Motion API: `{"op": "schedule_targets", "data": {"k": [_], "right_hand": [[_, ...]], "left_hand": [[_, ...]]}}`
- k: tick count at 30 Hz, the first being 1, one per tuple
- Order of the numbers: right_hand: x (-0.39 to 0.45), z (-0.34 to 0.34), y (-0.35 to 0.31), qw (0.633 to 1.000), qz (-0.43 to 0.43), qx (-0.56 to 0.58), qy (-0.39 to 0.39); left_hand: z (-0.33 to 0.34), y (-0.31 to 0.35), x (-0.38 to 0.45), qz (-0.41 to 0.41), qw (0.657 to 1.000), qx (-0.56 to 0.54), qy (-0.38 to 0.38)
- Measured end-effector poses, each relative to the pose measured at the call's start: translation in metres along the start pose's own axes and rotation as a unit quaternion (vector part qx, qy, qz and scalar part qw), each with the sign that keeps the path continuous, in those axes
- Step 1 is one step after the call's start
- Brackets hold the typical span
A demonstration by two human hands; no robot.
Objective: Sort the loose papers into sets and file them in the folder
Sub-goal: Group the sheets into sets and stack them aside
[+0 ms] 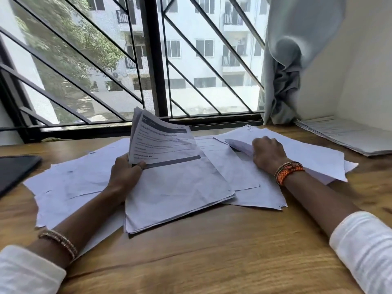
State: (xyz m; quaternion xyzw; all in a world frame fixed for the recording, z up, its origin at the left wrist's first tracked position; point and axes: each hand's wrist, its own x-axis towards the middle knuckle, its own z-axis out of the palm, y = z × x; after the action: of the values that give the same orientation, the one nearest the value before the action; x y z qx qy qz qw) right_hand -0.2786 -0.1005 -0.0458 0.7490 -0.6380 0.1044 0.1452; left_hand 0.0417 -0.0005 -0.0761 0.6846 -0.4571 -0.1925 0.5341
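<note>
The left hand (127,172) grips a sheaf of printed pages (167,166) by its left edge, thumb curled over the top sheet, and the far end of the sheaf lifts up off the table (201,251) toward twelve o'clock. Its long axis runs from about six o'clock near the person up to twelve at the window (148,60).

The right hand (267,153) lies at about three o'clock from the sheaf, knuckles up, fingers curled down onto a loose sheet (239,145) whose corner curls just beside them. I'd judge that sheet the next one to be picked, and the right hand is plainly the nearer to it. Whether the fingers actually pinch it I cannot tell, since the back of the hand hides them.

More loose papers (74,183) spread under both forearms. A flat stack (347,136) sits in the corner at two o'clock; it may be the folder, but it's too pale to say. A dark flat thing (14,170) at nine o'clock is cut off by the frame.
</note>
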Motion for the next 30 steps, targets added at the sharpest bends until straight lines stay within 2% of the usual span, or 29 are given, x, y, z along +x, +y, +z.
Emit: {"op": "schedule_targets", "data": {"k": [2,3,4,5,6,7,8,9,10,11,14,15,18,19,20,23,30], "right_hand": [[-0.002,-0.016,0.001,0.998,0.007,0.043,-0.038],[-0.003,-0.03,0.002,0.987,-0.011,0.148,-0.062],[-0.007,-0.049,0.003,0.942,-0.043,0.317,-0.105],[-0.015,-0.07,0.002,0.832,-0.075,0.531,-0.146],[-0.021,-0.088,0.004,0.681,-0.109,0.71,-0.142],[-0.023,-0.097,0.01,0.554,-0.145,0.813,-0.103],[-0.021,-0.102,0.015,0.48,-0.174,0.857,-0.067],[-0.019,-0.1,0.017,0.438,-0.19,0.877,-0.051],[-0.012,-0.092,0.019,0.429,-0.175,0.884,-0.055],[-0.007,-0.078,0.017,0.45,-0.137,0.88,-0.066],[-0.002,-0.035,0.004,0.615,0.004,0.782,-0.097],[-0.001,-0.024,0.001,0.652,0.037,0.751,-0.096],[-0.001,-0.011,-0.003,0.706,0.08,0.699,-0.079],[-0.002,-0.011,-0.004,0.717,0.082,0.688,-0.077],[-0.003,-0.009,-0.003,0.711,0.087,0.693,-0.083],[-0.007,-0.009,-0.006,0.669,0.1,0.727,-0.12],[-0.011,-0.015,-0.009,0.662,0.084,0.733,-0.131]], "left_hand": [[0.001,-0.001,0.0,0.0,1.0,0.001,0.004],[0.001,-0.001,0.001,0.001,1.0,-0.003,0.006],[0.001,-0.002,0.001,0.0,1.0,-0.008,0.006],[0.0,-0.003,0.002,-0.004,1.0,-0.016,0.009],[0.0,-0.003,0.003,-0.011,0.999,-0.03,0.008],[0.0,-0.003,0.003,-0.017,0.999,-0.047,0.006],[0.0,-0.002,0.003,-0.019,0.998,-0.066,0.004],[0.0,-0.002,0.001,-0.019,0.996,-0.084,0.003],[0.0,-0.001,0.0,-0.014,0.995,-0.102,0.002],[0.001,0.001,-0.002,-0.007,0.993,-0.119,-0.001],[0.004,0.007,-0.006,0.01,0.988,-0.155,-0.004],[0.003,0.007,-0.006,0.01,0.986,-0.166,-0.005],[0.003,0.006,-0.005,0.014,0.984,-0.176,-0.012],[0.002,0.005,-0.006,0.013,0.983,-0.182,-0.014],[0.002,0.005,-0.005,0.012,0.981,-0.193,-0.015],[0.003,0.007,-0.006,0.009,0.979,-0.201,-0.021],[0.004,0.007,-0.007,0.005,0.977,-0.214,-0.025]]}}
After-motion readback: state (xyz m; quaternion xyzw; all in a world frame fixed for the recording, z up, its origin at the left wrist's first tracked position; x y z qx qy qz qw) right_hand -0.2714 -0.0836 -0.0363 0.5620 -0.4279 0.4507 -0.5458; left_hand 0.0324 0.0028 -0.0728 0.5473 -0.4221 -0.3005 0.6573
